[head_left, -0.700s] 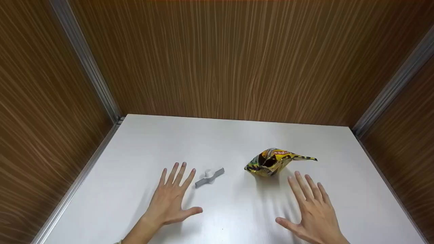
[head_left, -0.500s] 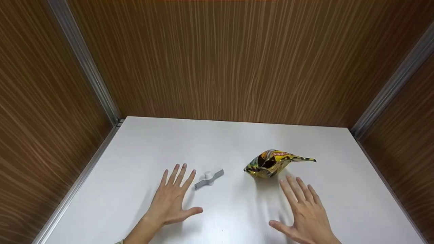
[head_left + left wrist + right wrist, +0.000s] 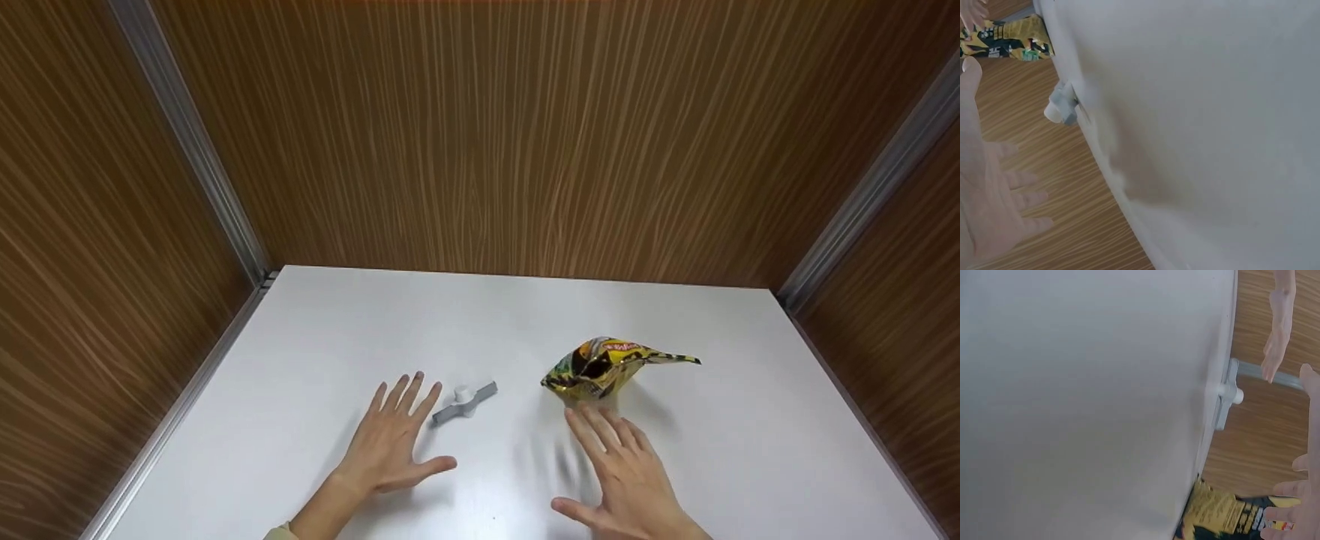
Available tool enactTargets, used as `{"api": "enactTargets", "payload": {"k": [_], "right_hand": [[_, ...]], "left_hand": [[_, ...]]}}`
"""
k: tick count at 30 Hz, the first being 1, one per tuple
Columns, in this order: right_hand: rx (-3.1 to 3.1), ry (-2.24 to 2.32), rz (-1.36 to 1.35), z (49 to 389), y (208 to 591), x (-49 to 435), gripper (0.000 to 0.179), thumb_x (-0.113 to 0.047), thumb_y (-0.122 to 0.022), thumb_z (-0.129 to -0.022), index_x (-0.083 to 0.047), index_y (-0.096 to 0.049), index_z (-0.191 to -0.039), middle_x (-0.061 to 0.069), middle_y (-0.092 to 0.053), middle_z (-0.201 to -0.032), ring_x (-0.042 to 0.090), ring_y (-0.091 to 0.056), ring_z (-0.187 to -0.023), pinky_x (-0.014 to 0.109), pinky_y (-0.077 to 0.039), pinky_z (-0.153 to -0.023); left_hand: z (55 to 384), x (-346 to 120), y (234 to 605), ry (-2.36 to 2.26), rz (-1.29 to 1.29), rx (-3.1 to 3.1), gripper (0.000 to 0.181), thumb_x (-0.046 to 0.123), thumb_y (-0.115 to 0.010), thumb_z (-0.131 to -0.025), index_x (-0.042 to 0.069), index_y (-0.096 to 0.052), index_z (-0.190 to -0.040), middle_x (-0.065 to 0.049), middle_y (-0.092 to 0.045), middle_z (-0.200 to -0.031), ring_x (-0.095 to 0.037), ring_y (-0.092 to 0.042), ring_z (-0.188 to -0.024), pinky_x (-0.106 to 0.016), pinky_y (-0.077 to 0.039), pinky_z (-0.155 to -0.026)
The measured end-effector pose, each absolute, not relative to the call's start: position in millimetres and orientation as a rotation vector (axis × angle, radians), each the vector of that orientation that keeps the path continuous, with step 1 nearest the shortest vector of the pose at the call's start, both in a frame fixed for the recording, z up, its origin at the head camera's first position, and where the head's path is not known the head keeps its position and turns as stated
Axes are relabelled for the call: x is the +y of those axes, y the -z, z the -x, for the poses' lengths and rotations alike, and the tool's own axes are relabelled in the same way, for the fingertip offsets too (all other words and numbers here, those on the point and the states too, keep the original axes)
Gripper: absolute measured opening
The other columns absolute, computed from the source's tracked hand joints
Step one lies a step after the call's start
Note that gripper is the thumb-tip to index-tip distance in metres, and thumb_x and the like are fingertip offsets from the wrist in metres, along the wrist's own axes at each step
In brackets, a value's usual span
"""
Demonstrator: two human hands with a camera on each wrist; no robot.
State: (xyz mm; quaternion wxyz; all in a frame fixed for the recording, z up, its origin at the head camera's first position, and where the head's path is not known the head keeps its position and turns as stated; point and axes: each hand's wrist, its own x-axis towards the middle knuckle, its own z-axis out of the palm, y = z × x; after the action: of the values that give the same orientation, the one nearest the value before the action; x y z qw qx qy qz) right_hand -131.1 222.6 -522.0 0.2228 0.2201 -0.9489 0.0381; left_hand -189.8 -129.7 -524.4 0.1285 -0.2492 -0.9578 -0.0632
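Both hands hover over the white table with fingers spread, holding nothing. My left hand (image 3: 390, 442) is left of a small grey-and-white piece (image 3: 465, 402), a grey bar with a white round knob at its middle. In the left wrist view that piece (image 3: 1063, 104) stands beyond the fingers. My right hand (image 3: 626, 480) is just in front of a shiny yellow-and-black snack bag (image 3: 600, 367), its fingertips right at the bag's lower edge in the head view. The right wrist view shows the bag (image 3: 1219, 509) behind the right fingers (image 3: 1283, 513).
The white tabletop (image 3: 360, 315) is enclosed by a wood-grain back panel (image 3: 480, 135) and side panels. Metal rails (image 3: 199, 142) run up the corners and along the table's left edge.
My right hand has moved left, from the bag's right side to in front of it. The left hand has barely shifted. The bag and the grey-and-white piece stay put, while the head view tilts slightly.
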Motion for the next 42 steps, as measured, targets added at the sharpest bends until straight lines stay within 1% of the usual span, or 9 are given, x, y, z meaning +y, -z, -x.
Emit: {"api": "enactTargets", "payload": {"k": [9, 14, 18, 21, 26, 30, 36, 39, 42], "right_hand": [[-2.625, -0.174, -0.677, 150, 521, 196, 0.106, -0.081, -0.059, -0.069, -0.024, -0.029, -0.153, 0.003, -0.040, -0.154, 0.029, -0.049, -0.132, 0.051, -0.042, -0.102], [-2.684, -0.260, -0.700, 165, 517, 177, 0.101, -0.079, -0.058, -0.073, -0.026, -0.027, -0.153, 0.004, -0.040, -0.154, 0.029, -0.048, -0.133, 0.052, -0.043, -0.102], [-2.720, -0.288, -0.745, 174, 516, 164, 0.097, -0.080, -0.052, -0.077, -0.026, -0.026, -0.154, 0.004, -0.040, -0.154, 0.030, -0.046, -0.135, 0.053, -0.042, -0.104], [-2.745, -0.316, -0.761, 181, 515, 158, 0.096, -0.080, -0.048, -0.080, -0.026, -0.023, -0.154, 0.004, -0.040, -0.154, 0.030, -0.046, -0.136, 0.053, -0.041, -0.106], [-2.781, -0.357, -0.741, 193, 517, 153, 0.094, -0.077, -0.050, -0.080, -0.028, -0.022, -0.154, 0.004, -0.041, -0.153, 0.030, -0.047, -0.134, 0.051, -0.043, -0.105], [-2.830, -0.400, -0.740, 205, 521, 151, 0.091, -0.073, -0.054, -0.082, -0.027, -0.024, -0.154, 0.004, -0.041, -0.152, 0.029, -0.046, -0.134, 0.051, -0.046, -0.101], [-2.919, -0.403, -0.760, 219, 525, 149, 0.088, -0.073, -0.051, -0.084, -0.025, -0.025, -0.154, 0.006, -0.040, -0.152, 0.030, -0.044, -0.135, 0.052, -0.042, -0.105], [-2.929, -0.364, -0.777, 224, 526, 147, 0.088, -0.072, -0.050, -0.084, -0.024, -0.027, -0.153, 0.006, -0.042, -0.151, 0.030, -0.046, -0.133, 0.054, -0.042, -0.104], [-2.936, -0.311, -0.794, 228, 528, 147, 0.087, -0.072, -0.050, -0.085, -0.022, -0.029, -0.152, 0.006, -0.043, -0.150, 0.030, -0.047, -0.133, 0.054, -0.043, -0.102]], "left_hand": [[200, -124, 532, 0.237, 0.754, -2.813, 0.098, 0.081, -0.051, -0.076, 0.021, -0.033, -0.151, -0.014, -0.041, -0.152, -0.037, -0.042, -0.139, -0.058, -0.028, -0.113], [210, -123, 532, 0.258, 0.742, -2.837, 0.096, 0.081, -0.050, -0.077, 0.021, -0.035, -0.150, -0.015, -0.045, -0.149, -0.038, -0.045, -0.136, -0.057, -0.030, -0.113], [212, -123, 534, 0.282, 0.728, -2.866, 0.094, 0.080, -0.050, -0.078, 0.021, -0.036, -0.150, -0.014, -0.047, -0.148, -0.037, -0.045, -0.136, -0.055, -0.029, -0.113], [215, -121, 536, 0.290, 0.738, -2.856, 0.092, 0.079, -0.051, -0.078, 0.020, -0.039, -0.148, -0.013, -0.050, -0.144, -0.036, -0.049, -0.131, -0.055, -0.033, -0.110], [223, -115, 536, 0.263, 0.767, -2.828, 0.091, 0.078, -0.051, -0.078, 0.019, -0.042, -0.147, -0.013, -0.056, -0.135, -0.035, -0.054, -0.122, -0.054, -0.038, -0.105], [226, -113, 535, 0.225, 0.771, -2.844, 0.090, 0.079, -0.049, -0.080, 0.018, -0.042, -0.146, -0.012, -0.058, -0.128, -0.031, -0.055, -0.115, -0.051, -0.042, -0.100], [232, -111, 534, 0.208, 0.778, -2.871, 0.086, 0.077, -0.046, -0.083, 0.017, -0.045, -0.144, -0.009, -0.057, -0.119, -0.026, -0.054, -0.105, -0.047, -0.044, -0.090], [234, -109, 534, 0.217, 0.781, -2.883, 0.084, 0.076, -0.047, -0.084, 0.016, -0.046, -0.143, -0.009, -0.057, -0.118, -0.026, -0.053, -0.105, -0.047, -0.043, -0.089], [236, -106, 535, 0.239, 0.792, -2.913, 0.083, 0.075, -0.046, -0.085, 0.016, -0.045, -0.143, -0.010, -0.056, -0.122, -0.027, -0.052, -0.110, -0.048, -0.043, -0.092]]}}
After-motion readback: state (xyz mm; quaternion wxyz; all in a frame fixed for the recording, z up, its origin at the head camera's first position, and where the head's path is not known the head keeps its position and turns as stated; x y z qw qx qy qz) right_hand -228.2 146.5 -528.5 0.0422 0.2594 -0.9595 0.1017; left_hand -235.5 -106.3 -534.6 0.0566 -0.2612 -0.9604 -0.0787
